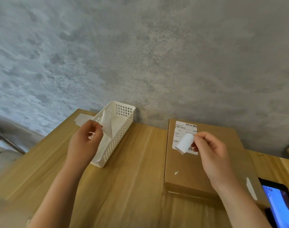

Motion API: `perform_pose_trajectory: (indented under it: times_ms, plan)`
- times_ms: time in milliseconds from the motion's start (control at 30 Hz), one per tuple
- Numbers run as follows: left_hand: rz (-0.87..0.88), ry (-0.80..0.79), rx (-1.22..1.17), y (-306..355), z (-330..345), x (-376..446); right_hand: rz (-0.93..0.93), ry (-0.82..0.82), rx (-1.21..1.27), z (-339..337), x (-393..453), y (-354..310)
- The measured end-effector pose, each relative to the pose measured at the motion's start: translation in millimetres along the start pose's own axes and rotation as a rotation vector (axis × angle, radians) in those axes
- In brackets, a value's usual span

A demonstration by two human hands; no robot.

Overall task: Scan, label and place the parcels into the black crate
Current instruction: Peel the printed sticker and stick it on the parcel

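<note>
The print on the parcel's stuck-on label is too small to be read, and its middle is covered by a curled white sticker held in front of it. The near right edge of the parcel is hidden behind the right forearm. A phone with a lit blue screen is cut off at the lower right corner; what it shows cannot be made out. No black crate is seen in the view.

The sticker is pinched by the right hand, its fingers closed on the sticker's upper edge, above the parcel. A thin glossy sheet, perhaps the sticker's backing, is pinched by the left hand between thumb and curled fingers, and is held over a white perforated basket. The basket's near left wall is partly hidden by that hand, and its contents are hard to tell beyond pale sheets lying inside.

The parcel lies flat on the wooden bench, right of the basket and well apart from it. Some white papers lie on the bench just behind the basket, partly blocked by it. A mottled grey wall stands behind the bench.
</note>
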State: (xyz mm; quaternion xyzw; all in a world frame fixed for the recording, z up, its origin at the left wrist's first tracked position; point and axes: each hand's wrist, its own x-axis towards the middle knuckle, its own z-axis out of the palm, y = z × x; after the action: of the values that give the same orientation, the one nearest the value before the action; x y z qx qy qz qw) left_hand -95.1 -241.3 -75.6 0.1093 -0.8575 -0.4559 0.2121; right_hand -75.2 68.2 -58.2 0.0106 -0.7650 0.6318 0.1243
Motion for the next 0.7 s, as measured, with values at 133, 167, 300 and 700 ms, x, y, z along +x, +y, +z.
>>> perform_pose_trajectory:
  times_ms: [133,167,300,700]
  plan:
    - [0.07,-0.033,0.47,-26.3,-2.6,20.5,-0.023,-0.051,0.003,11.7,0.5,1.2]
    - [0.08,-0.042,0.542,-31.6,-2.0,22.6,-0.027,-0.063,0.0,13.0,0.3,2.1]
    - [0.093,-0.048,0.642,-41.3,2.6,21.5,-0.053,-0.072,-0.024,13.2,0.0,4.5]
    - [0.409,-0.299,0.086,60.7,46.4,-50.2,-0.073,-0.045,-0.027,6.0,-12.0,3.8]
